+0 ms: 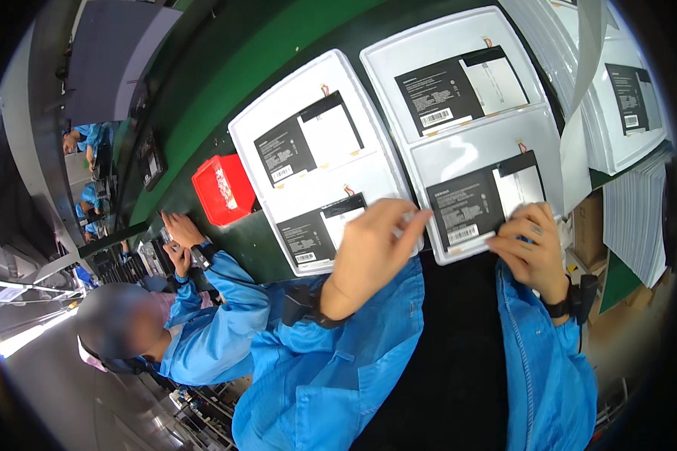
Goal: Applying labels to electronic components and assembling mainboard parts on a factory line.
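Note:
Four flat battery packs, black and white with a printed label and short coloured wires, lie in two white trays. My right hand (532, 242) is at the lower right of the near battery pack (466, 207) in the right tray (447, 258). Its thumb and fingers are pinched together over the pack's lower edge; what they hold is too small to make out. My left hand (376, 244) hovers over the lower right of the left tray (384, 177), partly covering the near battery pack (305, 237) there. Its thumb and curled fingers are closed, and anything between them is hidden.
A red bin (226, 192) with small pale pieces stands left of the trays. More white trays (617, 150) are stacked at the right, above a pile of sheets (633, 218). At the left sits a co-worker (218, 316) in blue, both hands on the green bench.

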A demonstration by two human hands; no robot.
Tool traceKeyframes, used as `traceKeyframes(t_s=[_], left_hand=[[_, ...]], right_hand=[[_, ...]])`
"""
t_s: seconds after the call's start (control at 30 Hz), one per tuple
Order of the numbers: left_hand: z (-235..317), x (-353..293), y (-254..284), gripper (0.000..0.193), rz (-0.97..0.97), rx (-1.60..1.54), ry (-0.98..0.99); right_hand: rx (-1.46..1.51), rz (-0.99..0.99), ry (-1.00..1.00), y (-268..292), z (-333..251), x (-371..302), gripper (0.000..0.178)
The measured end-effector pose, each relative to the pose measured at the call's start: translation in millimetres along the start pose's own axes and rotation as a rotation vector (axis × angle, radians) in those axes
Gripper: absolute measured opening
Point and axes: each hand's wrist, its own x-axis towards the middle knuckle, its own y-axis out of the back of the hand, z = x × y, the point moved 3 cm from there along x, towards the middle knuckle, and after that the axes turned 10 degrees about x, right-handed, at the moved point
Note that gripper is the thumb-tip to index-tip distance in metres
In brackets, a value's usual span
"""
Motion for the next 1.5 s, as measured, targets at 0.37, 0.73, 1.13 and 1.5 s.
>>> traceKeyframes(t_s=[0.37, 0.73, 1.13, 1.5], left_hand=[[-15, 27, -15, 0.056, 0.295, -1.054, 0.194], [-143, -65, 70, 0.033, 0.736, -0.464, 0.441], [-149, -65, 56, 0.027, 0.742, 0.400, 0.425], [-165, -70, 37, 0.028, 0.773, 0.509, 0.381]], right_hand=[[-0.006, 0.222, 0.008, 64, -23, 18, 0.027], [-0.075, 0.815, -0.041, 99, 23, 2, 0.028], [0.072, 0.606, -0.309, 78, 76, 66, 0.051], [0.628, 0.700, -0.483, 92, 56, -5, 0.007]])
